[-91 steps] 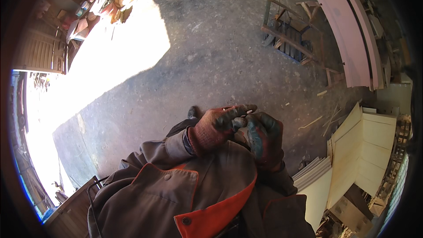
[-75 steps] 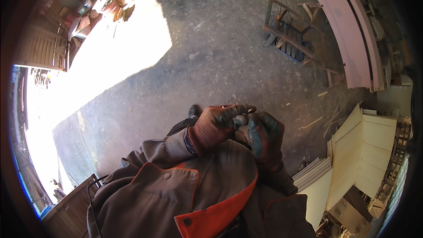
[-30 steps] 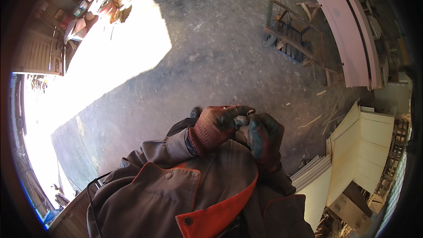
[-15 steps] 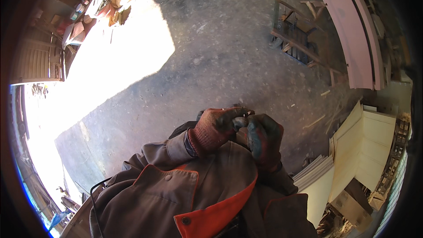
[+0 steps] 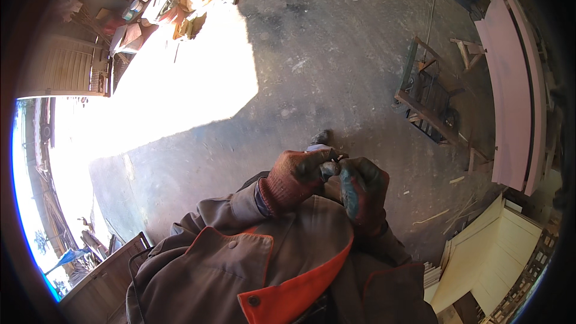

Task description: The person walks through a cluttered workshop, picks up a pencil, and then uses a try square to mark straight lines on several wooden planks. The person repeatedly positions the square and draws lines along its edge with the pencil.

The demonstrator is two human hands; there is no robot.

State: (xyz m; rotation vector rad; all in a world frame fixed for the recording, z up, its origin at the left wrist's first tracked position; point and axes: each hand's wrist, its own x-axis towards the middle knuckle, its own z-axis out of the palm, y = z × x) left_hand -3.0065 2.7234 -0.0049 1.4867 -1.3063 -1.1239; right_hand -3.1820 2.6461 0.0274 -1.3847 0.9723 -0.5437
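Both the gloved left hand and right hand curl in front of the jacket, a tiny pale bit showing at their fingertips, though which pinches it I cannot tell, a shoe beyond, and farther off a wooden frame on the floor.

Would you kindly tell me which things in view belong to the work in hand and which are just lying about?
In hand:
- left hand
- right hand
- tiny piece between them, too small to identify

Seemingly just lying about:
- pink panel
- wooden frame
- cream boards
- thin stick
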